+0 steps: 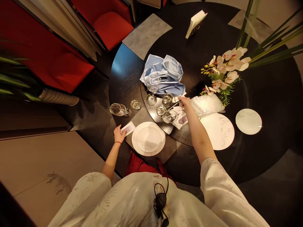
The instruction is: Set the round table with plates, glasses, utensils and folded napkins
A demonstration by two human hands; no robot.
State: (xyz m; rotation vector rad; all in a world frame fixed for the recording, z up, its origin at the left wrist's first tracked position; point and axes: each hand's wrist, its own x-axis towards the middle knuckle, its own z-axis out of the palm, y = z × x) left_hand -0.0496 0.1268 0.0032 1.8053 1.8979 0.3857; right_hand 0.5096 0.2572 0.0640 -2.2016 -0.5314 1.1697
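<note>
White card is pinched by the left hand. Whether anything is clamped by the right hand cannot be told.

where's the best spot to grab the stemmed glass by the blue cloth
Probably take the stemmed glass by its stem, the slim part between bowl and foot, coming from the picture's left: the blue cloth lies behind the bowl and a small glass stands close on the right.

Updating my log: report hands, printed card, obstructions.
Left hand at printed card, beside white plate. Right hand beside blue cloth, grip unclear. Glasses between hands.
</note>
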